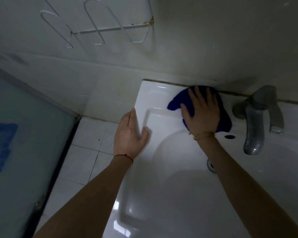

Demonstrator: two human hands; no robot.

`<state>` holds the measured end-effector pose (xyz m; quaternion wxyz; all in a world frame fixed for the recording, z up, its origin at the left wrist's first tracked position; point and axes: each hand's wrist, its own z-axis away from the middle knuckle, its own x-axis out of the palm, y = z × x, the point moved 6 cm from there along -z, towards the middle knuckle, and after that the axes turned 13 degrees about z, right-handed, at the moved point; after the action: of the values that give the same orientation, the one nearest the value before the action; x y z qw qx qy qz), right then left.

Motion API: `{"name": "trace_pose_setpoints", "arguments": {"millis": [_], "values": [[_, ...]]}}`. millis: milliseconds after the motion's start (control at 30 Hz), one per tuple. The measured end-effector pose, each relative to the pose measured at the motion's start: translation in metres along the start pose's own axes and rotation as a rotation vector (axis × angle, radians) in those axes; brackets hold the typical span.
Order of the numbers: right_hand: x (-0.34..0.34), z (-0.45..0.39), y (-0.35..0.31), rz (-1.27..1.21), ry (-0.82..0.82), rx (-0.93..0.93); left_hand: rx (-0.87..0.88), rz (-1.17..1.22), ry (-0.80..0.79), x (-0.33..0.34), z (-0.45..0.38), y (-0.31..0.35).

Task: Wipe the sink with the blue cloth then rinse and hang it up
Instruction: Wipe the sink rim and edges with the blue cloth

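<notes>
A white ceramic sink fills the lower right of the head view. The blue cloth lies flat on the sink's back ledge, close to the wall. My right hand presses down on the cloth with spread fingers and covers most of it. My left hand rests flat on the sink's left rim, thumb on top, fingers over the edge, holding nothing. The drain shows in the basin, partly hidden by my right forearm.
A grey metal tap stands on the ledge right of the cloth, with an overflow hole beside it. A white wire rack hangs on the tiled wall above left. A pale blue-patterned panel stands at the left over the tiled floor.
</notes>
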<state>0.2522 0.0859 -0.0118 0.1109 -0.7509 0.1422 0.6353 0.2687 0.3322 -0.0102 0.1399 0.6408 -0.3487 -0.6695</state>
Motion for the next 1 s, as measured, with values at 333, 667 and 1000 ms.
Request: {"name": "trace_pose_setpoints", "arguments": {"millis": [333,667,1000], "values": [[0.008,0.009,0.022,0.016,0.004,-0.187,0.005,0.001,-0.003,-0.001,-0.002,-0.001],[0.002,-0.02,-0.084,-0.023,-0.075,-0.313,0.014,-0.026,0.001,0.001,-0.001,-0.001],[0.003,0.015,0.042,-0.036,0.049,-0.077,0.017,0.004,0.004,-0.001,-0.002,-0.001]]}}
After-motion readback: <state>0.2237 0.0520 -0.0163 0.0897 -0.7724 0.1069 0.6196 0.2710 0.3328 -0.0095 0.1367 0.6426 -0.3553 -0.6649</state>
